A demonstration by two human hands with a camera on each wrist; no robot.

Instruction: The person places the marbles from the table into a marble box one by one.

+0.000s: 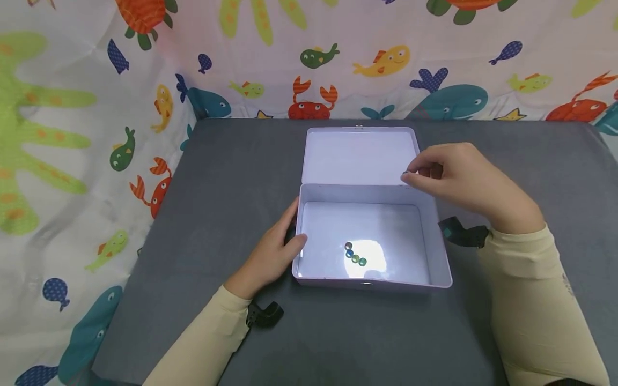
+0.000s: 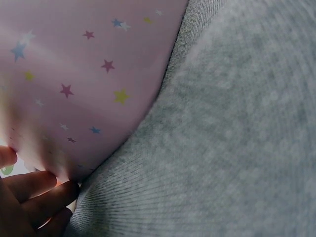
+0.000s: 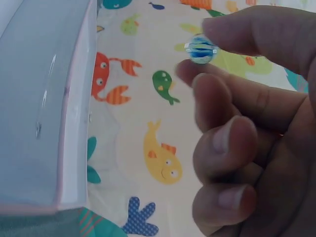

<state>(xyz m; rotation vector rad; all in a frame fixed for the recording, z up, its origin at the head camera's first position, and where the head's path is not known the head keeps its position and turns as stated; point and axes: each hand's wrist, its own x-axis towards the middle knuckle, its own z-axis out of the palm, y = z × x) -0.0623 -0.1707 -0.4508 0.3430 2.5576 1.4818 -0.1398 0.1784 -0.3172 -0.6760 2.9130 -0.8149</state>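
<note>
Holding one clear-and-blue marble [image 3: 201, 50] in the right hand [image 1: 458, 179]: pinched between thumb and index finger, other three fingers curled in toward the palm. In the head view it sits by the right end of the hinge line, where box meets lid [image 1: 357, 155]. Exact height over the rim: can't tell from these angles.

Left hand [image 1: 272, 252] grips the left wall of the box [image 1: 386, 228], thumb over the rim, fingers along the outside. Left wrist view shows fingertips against the pink, star-printed outer wall; grip force can't be read. Hands well apart, one at each side of the box.

Key offset: from the pinched marble, the box floor lies toward the person and to the left. Box long axis runs left-right, lid laid back on the far side. Marble is round, so no long axis to align.

Four more marbles [image 1: 355, 258] sit on the floor, near side, a bit left of centre, in a short slanted row, far-left to near-right. By the head view, left thumb is nearer that row than the right fingertips are.

Box rests on the grey surface [image 1: 232, 198]; sea-animal cloth [image 1: 338, 80] behind.
</note>
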